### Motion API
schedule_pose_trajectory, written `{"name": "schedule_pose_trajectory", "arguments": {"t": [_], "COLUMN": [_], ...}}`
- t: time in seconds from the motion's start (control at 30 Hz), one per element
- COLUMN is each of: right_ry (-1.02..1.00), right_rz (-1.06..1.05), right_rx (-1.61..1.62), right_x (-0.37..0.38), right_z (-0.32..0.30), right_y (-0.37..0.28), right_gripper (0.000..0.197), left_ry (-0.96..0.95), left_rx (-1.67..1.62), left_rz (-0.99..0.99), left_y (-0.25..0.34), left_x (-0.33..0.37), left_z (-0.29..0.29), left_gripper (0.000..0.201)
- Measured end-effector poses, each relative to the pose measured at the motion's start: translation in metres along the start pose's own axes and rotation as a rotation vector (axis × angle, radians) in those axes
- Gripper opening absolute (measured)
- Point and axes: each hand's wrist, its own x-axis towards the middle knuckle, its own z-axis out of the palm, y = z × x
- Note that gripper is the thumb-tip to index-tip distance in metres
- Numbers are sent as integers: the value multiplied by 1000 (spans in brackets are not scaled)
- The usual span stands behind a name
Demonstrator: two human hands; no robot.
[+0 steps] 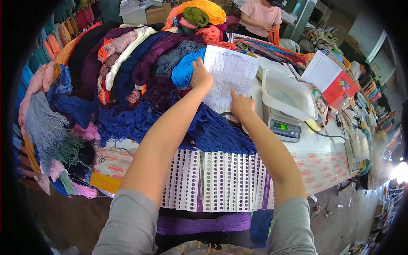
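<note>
A printed paper sheet (229,70) with a dense table stands tilted among the yarn at the table's middle. My left hand (201,77) is closed on its left edge, beside a bright blue skein of yarn (183,71). On the lower part of the sheet rests the stretched index finger of my right hand (243,106). Its other fingers are curled in, and whatever they hold is hidden. Below both hands spreads loose dark blue yarn (221,131), lying over white cards with rows of punched holes (229,182).
Right of the sheet, a digital scale (284,128) carries a translucent plastic tub (289,93). Heaped skeins in many colours (123,63) fill the left side. A red card (340,91) and papers lie at the right. Across the table stands a person in pink (260,19).
</note>
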Motion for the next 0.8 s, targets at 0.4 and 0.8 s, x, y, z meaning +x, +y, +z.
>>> {"name": "schedule_pose_trajectory", "arguments": {"t": [0.4,0.8], "right_ry": [-65,-7], "right_rz": [-26,-69], "right_rx": [-17,-2], "right_x": [-5,-17], "right_z": [-16,-29], "right_y": [-14,-11], "right_gripper": [51,55], "left_ry": [-9,99], "left_rx": [228,62], "left_rz": [70,390], "left_y": [-15,2], "left_x": [-19,-42], "left_z": [-24,-31], "left_gripper": [57,58]}}
